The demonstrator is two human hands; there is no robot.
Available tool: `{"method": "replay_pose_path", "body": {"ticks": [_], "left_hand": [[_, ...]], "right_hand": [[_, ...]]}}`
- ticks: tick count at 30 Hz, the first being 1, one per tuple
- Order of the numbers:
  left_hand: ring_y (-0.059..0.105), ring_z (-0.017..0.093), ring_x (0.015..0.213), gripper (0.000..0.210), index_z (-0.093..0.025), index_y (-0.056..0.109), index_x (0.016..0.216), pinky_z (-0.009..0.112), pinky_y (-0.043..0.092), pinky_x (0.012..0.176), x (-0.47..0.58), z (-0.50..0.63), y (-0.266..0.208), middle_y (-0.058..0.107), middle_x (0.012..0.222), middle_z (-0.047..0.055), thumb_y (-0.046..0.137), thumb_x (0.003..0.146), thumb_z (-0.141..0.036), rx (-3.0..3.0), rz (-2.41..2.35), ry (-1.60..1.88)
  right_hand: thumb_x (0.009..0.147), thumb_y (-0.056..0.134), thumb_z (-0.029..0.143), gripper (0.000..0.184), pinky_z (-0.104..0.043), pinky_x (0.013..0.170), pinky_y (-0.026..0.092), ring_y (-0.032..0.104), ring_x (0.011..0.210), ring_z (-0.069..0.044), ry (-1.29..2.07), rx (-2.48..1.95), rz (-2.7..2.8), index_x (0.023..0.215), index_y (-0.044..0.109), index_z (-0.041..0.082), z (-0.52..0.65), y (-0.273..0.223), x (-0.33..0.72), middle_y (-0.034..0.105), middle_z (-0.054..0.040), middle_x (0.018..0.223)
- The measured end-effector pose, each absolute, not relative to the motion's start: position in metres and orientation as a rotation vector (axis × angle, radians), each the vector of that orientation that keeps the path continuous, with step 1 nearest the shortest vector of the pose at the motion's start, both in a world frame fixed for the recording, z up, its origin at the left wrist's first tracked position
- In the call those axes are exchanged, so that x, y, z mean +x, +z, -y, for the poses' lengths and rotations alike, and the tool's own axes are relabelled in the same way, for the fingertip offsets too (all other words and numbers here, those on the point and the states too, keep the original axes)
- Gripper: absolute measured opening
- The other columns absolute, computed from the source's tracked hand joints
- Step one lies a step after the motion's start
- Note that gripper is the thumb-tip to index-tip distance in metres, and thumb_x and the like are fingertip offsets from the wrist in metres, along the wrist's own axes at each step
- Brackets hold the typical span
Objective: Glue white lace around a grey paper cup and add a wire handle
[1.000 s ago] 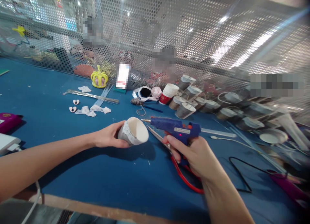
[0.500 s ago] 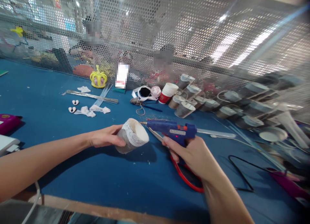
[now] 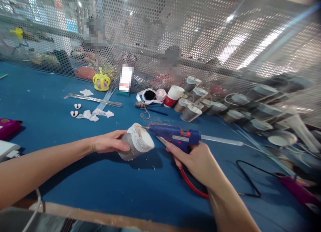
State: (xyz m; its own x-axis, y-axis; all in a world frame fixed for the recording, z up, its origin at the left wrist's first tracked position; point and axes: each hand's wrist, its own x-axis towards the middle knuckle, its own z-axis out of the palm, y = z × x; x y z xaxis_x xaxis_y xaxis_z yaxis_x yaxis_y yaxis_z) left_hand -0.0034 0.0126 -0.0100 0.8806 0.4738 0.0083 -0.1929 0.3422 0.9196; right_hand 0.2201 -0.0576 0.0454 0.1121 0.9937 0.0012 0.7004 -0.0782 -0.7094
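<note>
A mesh screen [image 3: 140, 31] backs a blue bench [image 3: 100, 181], where a person works with both hands full. The right hand [image 3: 195, 161] has its grip closed around the handle of a blue glue gun [image 3: 173, 133], red light lit, glue stick [image 3: 223, 140] jutting from the rear; its nozzle points at the far side of a cup's rim, contact too fine to tell.

The grey cup [image 3: 126, 148], trimmed with white lace [image 3: 137, 141], lies tilted in the left hand [image 3: 110, 142] over the middle of the bench, mouth to the right. That grip is closed on the cup's side, thumb in front, the other fingers largely hidden. The cup looks light and thin-walled, likely to dent under a hard squeeze; the lace seems soft and limp. The plain lower wall appears the best hold, away from the hot nozzle.

Around them, grey cups [image 3: 192, 113] crowd the right rear. Closer in, red-handled scissors [image 3: 192, 185] lie beneath the glue gun and right hand, the likeliest obstacle. Paper cups [image 3: 174, 96], a yellow crown [image 3: 101, 80] and wires [image 3: 95, 99] sit farther back, near small lace scraps [image 3: 89, 115].
</note>
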Motion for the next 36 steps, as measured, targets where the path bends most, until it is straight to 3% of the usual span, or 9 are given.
{"method": "replay_pose_path", "body": {"ticks": [27, 33, 36], "left_hand": [[0.059, 0.016, 0.075, 0.053, -0.01, 0.053, 0.105, 0.027, 0.048, 0.066, -0.0061, -0.0166, -0.0103, 0.06, 0.09, 0.009, 0.07, 0.058, -0.028, 1.122, -0.311, 0.442], [0.058, 0.016, 0.075, 0.053, -0.011, 0.05, 0.109, 0.024, 0.049, 0.062, -0.008, -0.0184, -0.0087, 0.06, 0.088, 0.008, 0.067, 0.062, -0.029, 1.164, -0.251, 0.417], [0.059, 0.015, 0.073, 0.06, -0.013, 0.044, 0.117, 0.024, 0.049, 0.06, -0.0087, -0.0197, -0.0102, 0.059, 0.09, 0.008, 0.066, 0.064, -0.032, 1.161, -0.211, 0.381]], "right_hand": [[0.067, 0.054, 0.051, 0.035, -0.025, 0.046, 0.044, 0.05, 0.037, -0.013, 0.641, -1.929, 1.65, 0.048, 0.047, 0.022, 0.0586, 0.0482, 0.2213, 0.052, 0.0014, 0.036], [0.067, 0.056, 0.049, 0.039, -0.024, 0.044, 0.042, 0.046, 0.036, -0.011, 0.668, -1.89, 1.663, 0.043, 0.042, 0.022, 0.0618, 0.0516, 0.2207, 0.048, 0.0027, 0.035], [0.069, 0.055, 0.048, 0.035, -0.024, 0.042, 0.041, 0.046, 0.035, -0.011, 0.717, -1.802, 1.689, 0.048, 0.049, 0.021, 0.0619, 0.052, 0.2239, 0.045, 0.0036, 0.034]]}}
